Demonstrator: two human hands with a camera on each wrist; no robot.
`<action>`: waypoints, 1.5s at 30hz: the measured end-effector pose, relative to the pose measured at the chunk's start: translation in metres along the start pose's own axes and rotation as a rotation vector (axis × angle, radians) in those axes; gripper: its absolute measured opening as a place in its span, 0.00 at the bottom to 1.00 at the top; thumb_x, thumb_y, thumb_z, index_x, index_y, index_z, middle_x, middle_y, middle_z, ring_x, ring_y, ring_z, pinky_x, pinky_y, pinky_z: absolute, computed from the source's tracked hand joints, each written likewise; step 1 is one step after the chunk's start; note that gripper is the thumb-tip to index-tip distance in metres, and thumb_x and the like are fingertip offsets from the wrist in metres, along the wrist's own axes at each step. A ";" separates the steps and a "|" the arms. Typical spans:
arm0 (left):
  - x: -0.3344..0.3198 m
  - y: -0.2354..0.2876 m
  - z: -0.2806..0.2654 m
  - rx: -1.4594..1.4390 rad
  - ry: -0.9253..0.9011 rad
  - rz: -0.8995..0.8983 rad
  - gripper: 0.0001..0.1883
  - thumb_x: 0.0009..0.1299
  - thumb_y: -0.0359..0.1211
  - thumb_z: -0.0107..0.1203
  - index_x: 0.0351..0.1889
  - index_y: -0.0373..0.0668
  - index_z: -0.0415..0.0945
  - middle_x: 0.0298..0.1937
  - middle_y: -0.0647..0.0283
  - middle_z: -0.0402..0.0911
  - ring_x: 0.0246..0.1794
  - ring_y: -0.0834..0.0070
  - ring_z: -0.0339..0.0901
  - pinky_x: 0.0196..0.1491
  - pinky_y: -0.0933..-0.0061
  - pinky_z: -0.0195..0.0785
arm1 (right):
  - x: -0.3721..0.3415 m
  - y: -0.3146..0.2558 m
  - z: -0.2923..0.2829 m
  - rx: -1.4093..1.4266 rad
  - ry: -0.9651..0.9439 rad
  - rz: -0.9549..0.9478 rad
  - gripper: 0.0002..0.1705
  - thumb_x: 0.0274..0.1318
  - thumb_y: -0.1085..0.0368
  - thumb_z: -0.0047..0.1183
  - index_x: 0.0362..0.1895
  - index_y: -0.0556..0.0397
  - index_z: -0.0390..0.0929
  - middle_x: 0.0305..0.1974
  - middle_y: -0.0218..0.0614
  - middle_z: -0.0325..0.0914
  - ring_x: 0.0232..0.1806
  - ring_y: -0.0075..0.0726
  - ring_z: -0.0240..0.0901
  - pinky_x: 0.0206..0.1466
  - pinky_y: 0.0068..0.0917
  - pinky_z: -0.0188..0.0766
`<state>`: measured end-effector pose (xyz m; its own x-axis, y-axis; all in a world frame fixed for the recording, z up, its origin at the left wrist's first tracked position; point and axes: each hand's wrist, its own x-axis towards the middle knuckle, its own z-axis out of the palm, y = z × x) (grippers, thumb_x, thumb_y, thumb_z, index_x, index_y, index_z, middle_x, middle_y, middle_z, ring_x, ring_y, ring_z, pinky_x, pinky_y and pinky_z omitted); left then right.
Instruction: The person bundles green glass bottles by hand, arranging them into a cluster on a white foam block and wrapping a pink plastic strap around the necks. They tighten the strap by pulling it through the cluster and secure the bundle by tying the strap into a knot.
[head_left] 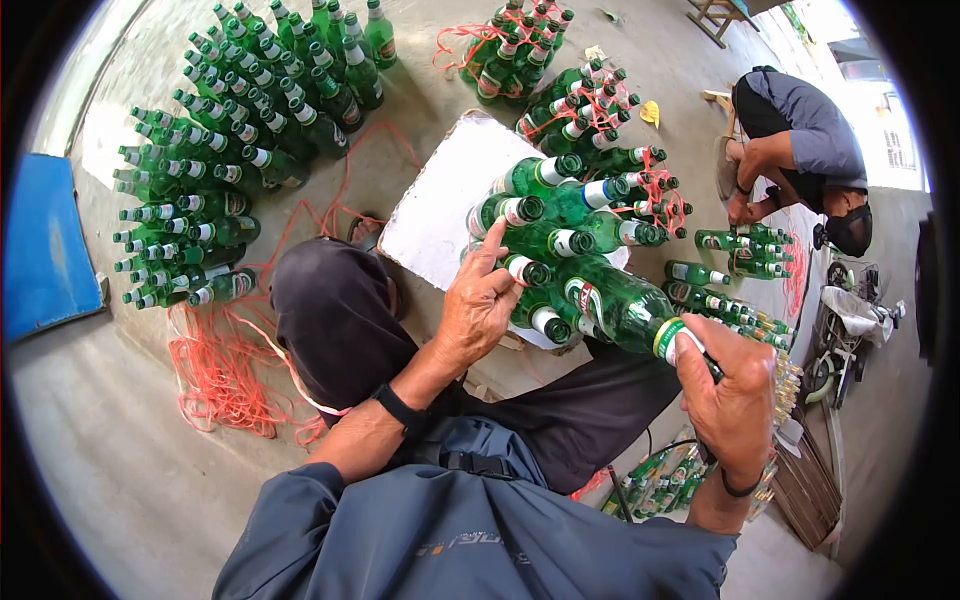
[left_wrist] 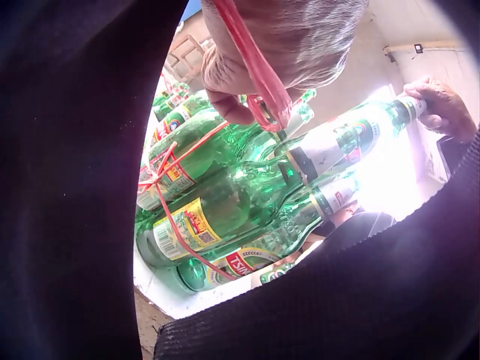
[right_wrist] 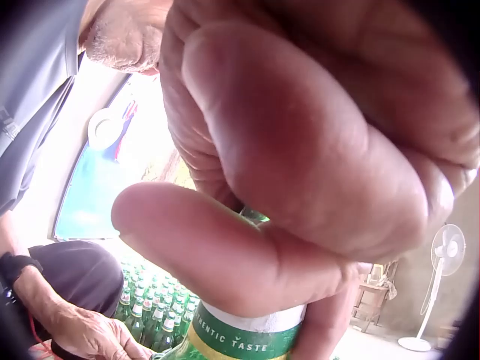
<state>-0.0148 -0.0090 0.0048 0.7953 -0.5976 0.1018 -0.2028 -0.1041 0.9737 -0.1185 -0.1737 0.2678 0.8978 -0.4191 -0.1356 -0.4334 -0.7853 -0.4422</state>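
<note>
In the head view, my right hand (head_left: pixel 735 385) grips the neck of a green beer bottle (head_left: pixel 615 300), which lies tilted against the near side of a bottle cluster (head_left: pixel 555 240). My left hand (head_left: pixel 480 305) is at the cluster's left side, index finger stretched along the bottle necks and the other fingers bent. A flat red plastic twine (left_wrist: pixel 259 64) runs down past the palm to the bent fingers in the left wrist view. More twine crosses the labelled bottles there. The cluster stands on a white board (head_left: pixel 430 190). My right fingers (right_wrist: pixel 217 255) wrap the neck just above its green label.
Many loose green bottles (head_left: pixel 240 130) stand on the floor at left, beside a heap of red twine (head_left: pixel 225 375). Tied bundles (head_left: pixel 520 50) are beyond the board. Another person (head_left: pixel 800 140) bends over bottles at right. A fan (right_wrist: pixel 442 277) shows in the right wrist view.
</note>
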 end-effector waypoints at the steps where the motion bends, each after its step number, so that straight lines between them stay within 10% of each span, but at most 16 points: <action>1: 0.000 0.001 0.000 0.002 -0.005 -0.002 0.05 0.69 0.25 0.61 0.33 0.31 0.78 0.80 0.47 0.60 0.63 0.55 0.76 0.61 0.59 0.71 | 0.001 -0.001 -0.001 -0.008 -0.010 -0.004 0.09 0.59 0.72 0.62 0.42 0.65 0.83 0.30 0.54 0.81 0.30 0.61 0.80 0.34 0.40 0.75; 35: 0.001 0.010 -0.003 -0.051 0.014 -0.032 0.05 0.69 0.24 0.61 0.32 0.30 0.78 0.79 0.49 0.62 0.60 0.54 0.75 0.61 0.59 0.70 | 0.028 0.018 0.015 -0.024 0.043 0.021 0.12 0.63 0.66 0.60 0.38 0.65 0.83 0.27 0.55 0.81 0.29 0.60 0.82 0.33 0.42 0.75; 40: -0.001 0.001 -0.001 -0.057 0.031 -0.021 0.08 0.70 0.23 0.59 0.30 0.30 0.73 0.74 0.47 0.70 0.62 0.53 0.74 0.63 0.59 0.69 | 0.037 0.032 0.019 0.121 0.008 0.108 0.11 0.64 0.67 0.58 0.37 0.67 0.83 0.17 0.51 0.75 0.16 0.37 0.76 0.24 0.34 0.68; 45: -0.003 0.003 -0.002 -0.107 0.034 -0.043 0.10 0.73 0.24 0.57 0.30 0.30 0.71 0.70 0.45 0.75 0.65 0.56 0.74 0.66 0.62 0.65 | 0.040 0.048 0.048 0.127 0.031 0.030 0.11 0.64 0.68 0.58 0.37 0.67 0.83 0.18 0.56 0.73 0.17 0.43 0.78 0.24 0.38 0.68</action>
<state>-0.0171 -0.0058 0.0076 0.8211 -0.5671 0.0647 -0.1078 -0.0427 0.9933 -0.0995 -0.2062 0.1989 0.8807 -0.4572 -0.1237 -0.4449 -0.7090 -0.5472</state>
